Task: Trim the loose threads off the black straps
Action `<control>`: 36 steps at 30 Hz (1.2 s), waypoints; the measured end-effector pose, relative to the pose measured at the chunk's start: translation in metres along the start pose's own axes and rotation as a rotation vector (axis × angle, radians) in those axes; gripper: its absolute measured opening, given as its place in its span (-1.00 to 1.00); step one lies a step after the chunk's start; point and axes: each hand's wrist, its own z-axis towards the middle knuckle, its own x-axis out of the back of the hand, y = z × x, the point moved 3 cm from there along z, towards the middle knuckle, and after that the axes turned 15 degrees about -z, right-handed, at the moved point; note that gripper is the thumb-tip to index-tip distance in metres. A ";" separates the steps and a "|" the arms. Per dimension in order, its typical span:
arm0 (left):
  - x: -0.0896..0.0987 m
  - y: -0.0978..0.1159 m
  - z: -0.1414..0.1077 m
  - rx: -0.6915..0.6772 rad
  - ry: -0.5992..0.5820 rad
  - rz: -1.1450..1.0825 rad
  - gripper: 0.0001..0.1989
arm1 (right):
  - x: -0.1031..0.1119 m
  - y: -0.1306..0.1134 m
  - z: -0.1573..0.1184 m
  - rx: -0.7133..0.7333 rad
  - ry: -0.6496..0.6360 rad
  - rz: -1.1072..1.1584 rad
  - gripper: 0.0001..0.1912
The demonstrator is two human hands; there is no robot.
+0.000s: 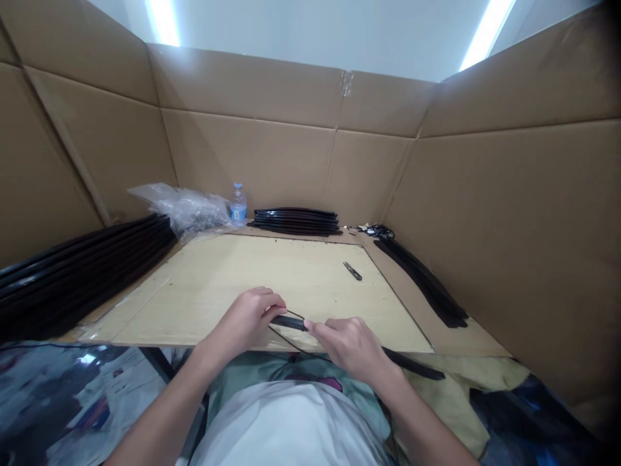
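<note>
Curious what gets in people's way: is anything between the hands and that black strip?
Nothing visible: the right hand grips the black strip, and the left hand is at one end, pinching a thin dark cord.

Beyond the fingers (276,304) and to their left, a water bottle (238,208) with a blue cap stands beside crumpled clear plastic (194,208). Cardboard walls (247,145) rise left, right and straight beyond the fingers, with clear tape (346,83) at the far top edge. Bright lights (163,22) shine higher up. Papers (129,388) lie lower, left of the fingers.
</note>
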 end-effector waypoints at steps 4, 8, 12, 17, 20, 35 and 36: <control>0.024 -0.007 0.000 0.073 0.051 -0.082 -0.81 | 0.004 0.007 -0.003 0.024 0.049 0.000 -0.68; 0.039 -0.024 -0.001 0.206 0.012 -0.256 -0.75 | 0.011 0.008 -0.004 0.050 0.079 0.046 -0.70; 0.026 -0.039 -0.003 0.324 -0.221 -0.516 -0.74 | 0.024 0.006 -0.004 0.082 0.160 0.074 -0.74; -0.018 -0.026 -0.009 0.484 -0.499 -0.996 -0.68 | 0.043 0.001 -0.007 0.130 0.262 0.104 -0.75; -0.034 -0.004 -0.011 0.467 -0.606 -1.171 -0.67 | 0.052 -0.001 -0.009 0.139 0.289 0.105 -0.76; -0.028 0.019 -0.006 0.255 -0.345 -1.109 -0.78 | 0.069 -0.007 -0.013 0.149 0.363 0.193 -0.77; -0.027 0.020 -0.007 0.250 -0.333 -1.104 -0.77 | 0.070 -0.007 -0.013 0.147 0.386 0.189 -0.78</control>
